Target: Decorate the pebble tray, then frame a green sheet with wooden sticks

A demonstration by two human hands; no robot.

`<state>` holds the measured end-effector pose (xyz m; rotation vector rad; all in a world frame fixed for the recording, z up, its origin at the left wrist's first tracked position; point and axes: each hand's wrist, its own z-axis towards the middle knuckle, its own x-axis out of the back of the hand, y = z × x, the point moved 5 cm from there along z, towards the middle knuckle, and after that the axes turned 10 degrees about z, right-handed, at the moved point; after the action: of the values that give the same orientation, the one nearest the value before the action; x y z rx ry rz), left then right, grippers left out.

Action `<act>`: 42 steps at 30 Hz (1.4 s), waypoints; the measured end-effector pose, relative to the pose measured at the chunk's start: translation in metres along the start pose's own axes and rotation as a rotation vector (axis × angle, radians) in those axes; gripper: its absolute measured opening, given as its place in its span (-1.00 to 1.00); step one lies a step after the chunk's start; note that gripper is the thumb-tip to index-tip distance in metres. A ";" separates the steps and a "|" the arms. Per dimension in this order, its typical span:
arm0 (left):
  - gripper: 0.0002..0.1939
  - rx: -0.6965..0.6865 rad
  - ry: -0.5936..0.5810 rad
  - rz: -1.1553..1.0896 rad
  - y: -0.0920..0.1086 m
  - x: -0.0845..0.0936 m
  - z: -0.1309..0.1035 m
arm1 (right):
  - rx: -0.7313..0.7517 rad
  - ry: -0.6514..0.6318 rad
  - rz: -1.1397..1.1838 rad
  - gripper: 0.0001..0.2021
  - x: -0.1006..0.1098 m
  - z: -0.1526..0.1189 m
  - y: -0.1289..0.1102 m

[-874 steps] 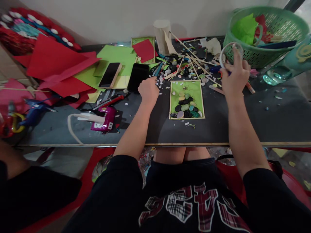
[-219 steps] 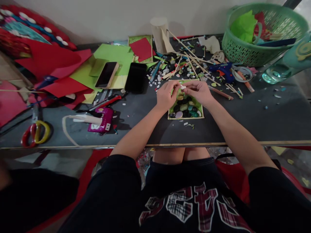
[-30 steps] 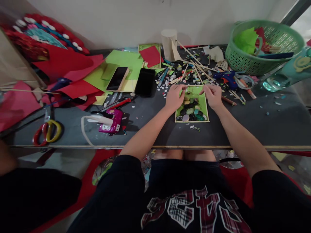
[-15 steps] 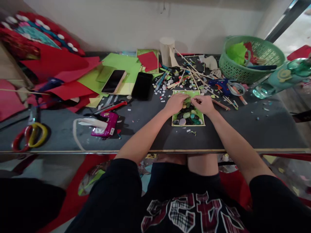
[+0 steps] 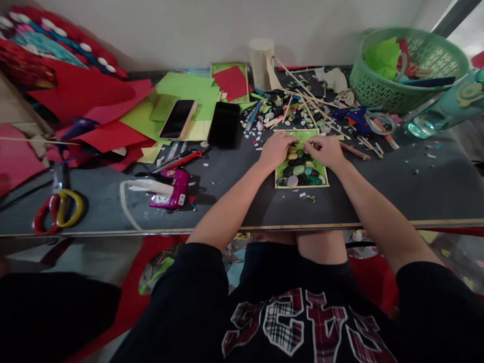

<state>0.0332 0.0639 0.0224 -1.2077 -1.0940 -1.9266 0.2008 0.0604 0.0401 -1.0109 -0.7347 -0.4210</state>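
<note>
Before me lies a small green panel [image 5: 320,173] with a pale stick frame. Smooth pebbles [image 5: 298,170] in black, pale green, yellow and teal cover its lower and middle part. My left hand [image 5: 277,150] rests across the panel's upper left edge, fingers stretched inward over the green surface. At the upper right, my right hand [image 5: 328,150] is closed in a pinch, its fingertips low over the panel near the topmost pebbles. Whatever sits between those fingertips is too small to make out.
Behind the panel are scattered sticks [image 5: 302,108] and pebbles, with a blue glue gun [image 5: 353,118], a green basket [image 5: 401,96] and a bottle [image 5: 440,118] to the right. Leftward lie two phones [image 5: 224,124], a purple tape dispenser [image 5: 172,189], scissors [image 5: 60,209] and coloured paper [image 5: 189,91].
The camera view has shifted, so the table appears slightly higher and further right. Both hands stay at the panel's upper part, with the right fingers still pinched. The pebbles look the same.
</note>
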 end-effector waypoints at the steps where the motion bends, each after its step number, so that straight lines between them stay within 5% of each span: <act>1: -0.59 -0.019 -0.012 0.002 -0.001 0.000 0.001 | 0.000 -0.002 -0.001 -0.63 0.000 0.000 0.000; 18: -0.86 0.119 0.058 0.005 -0.004 0.010 -0.006 | -0.024 0.094 -0.075 -0.69 0.003 0.005 0.016; 26: -0.82 -0.034 0.180 -0.029 -0.007 0.003 -0.007 | 0.088 0.036 0.226 -0.67 -0.005 0.003 -0.001; 34: -0.67 -0.029 0.302 -0.086 0.005 0.015 -0.018 | 0.017 0.143 0.502 -0.77 -0.009 0.001 -0.008; 42: -0.61 -0.115 0.248 -0.019 0.013 0.018 -0.018 | -0.085 0.087 0.519 -0.38 -0.010 0.003 -0.002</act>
<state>0.0291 0.0411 0.0387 -0.9862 -0.8781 -2.1128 0.1914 0.0620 0.0346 -1.2093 -0.3567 -0.0442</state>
